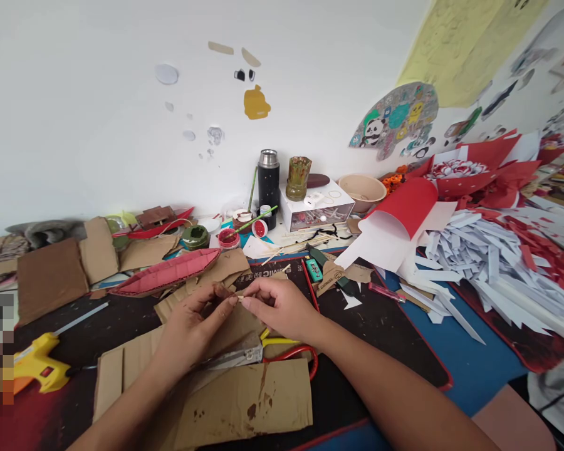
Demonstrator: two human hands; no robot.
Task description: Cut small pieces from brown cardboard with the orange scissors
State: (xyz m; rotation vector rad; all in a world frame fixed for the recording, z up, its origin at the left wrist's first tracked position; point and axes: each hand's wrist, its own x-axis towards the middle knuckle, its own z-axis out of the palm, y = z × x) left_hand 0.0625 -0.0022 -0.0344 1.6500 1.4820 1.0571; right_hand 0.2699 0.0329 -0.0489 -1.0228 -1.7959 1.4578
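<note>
Both hands meet in the middle of the worktop (385, 326), fingertips almost touching. The left hand (192, 326) and the right hand (277, 307) each pinch one end of a tiny pale stick (239, 299), so both hands are closed on it w/ thumb and first fingers. The stick is very small; can't tell what it is made of.

Right under the hands lie brown cardboard pieces (244, 401), flat on the dark mat. A pair of scissors (263, 352) w/ red and yellow handles rests on the cardboard, just below the right hand. Behind the hands, near the left one, sits a red cardboard boat (169, 272), long and pointy.

On the left edge lies a yellow glue gun (37, 363), well apart from the hands. More cardboard (51, 275) is stacked behind it.

At the back by the wall stand a black flask (268, 178), a green painted jar (298, 178) on a white box (317, 210), a beige bowl (361, 188) and small paint pots (228, 238) w/ brushes in them.

On the right is a big heap of white paper strips (493, 269) and red paper (408, 207), some rolled. A small green lighter (314, 270) lies near the mat's top edge.
</note>
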